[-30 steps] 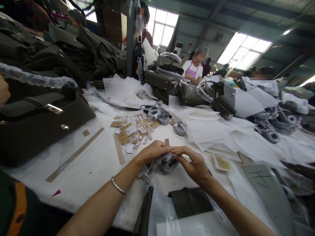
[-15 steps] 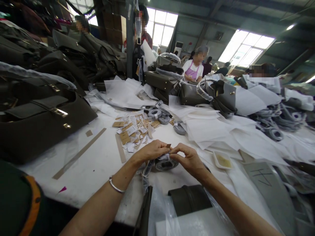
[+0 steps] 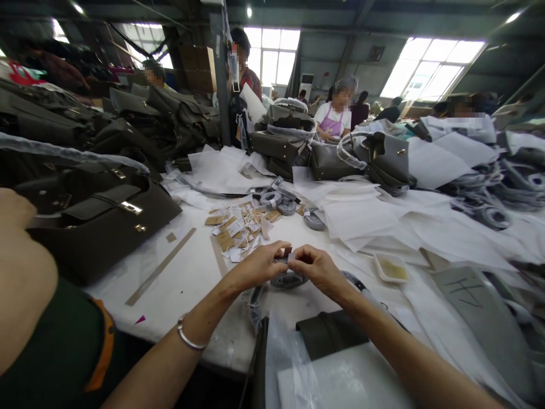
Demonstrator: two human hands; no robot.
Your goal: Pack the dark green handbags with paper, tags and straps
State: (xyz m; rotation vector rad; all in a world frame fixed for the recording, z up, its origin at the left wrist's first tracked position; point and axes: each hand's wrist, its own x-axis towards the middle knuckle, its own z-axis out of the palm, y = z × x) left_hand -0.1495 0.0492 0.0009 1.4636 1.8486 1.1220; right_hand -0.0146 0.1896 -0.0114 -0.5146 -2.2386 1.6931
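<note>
In front of me a grey coiled strap (image 3: pixel 289 280), seemingly plastic-wrapped, sits on the white table. My left hand (image 3: pixel 259 266) is closed at its upper left edge, thumb against the coil. A small brown tab (image 3: pixel 288 250) sticks up by the left fingertips. On the other side, my right hand (image 3: pixel 317 267) pinches a small pale strip (image 3: pixel 292 257) above the coil; its exact kind is unclear. A loose wrapped strap end (image 3: pixel 254 307) hangs below my left wrist. Closer to me lies a dark olive bag (image 3: pixel 327 335), partly under white sheeting.
Paper tags (image 3: pixel 240 227) are heaped beyond my hands, beside more coiled straps (image 3: pixel 287 205). A dark handbag (image 3: pixel 114 221) stands left, near another person's arm (image 3: pixel 25 250). White sheets (image 3: pixel 361 218) and a shallow dish (image 3: pixel 390 268) lie right. Co-workers are farther back.
My right fingers have moved slightly left and now pinch a pale strip over the coil. The view has tilted up a little, and another person's arm has appeared at left.
</note>
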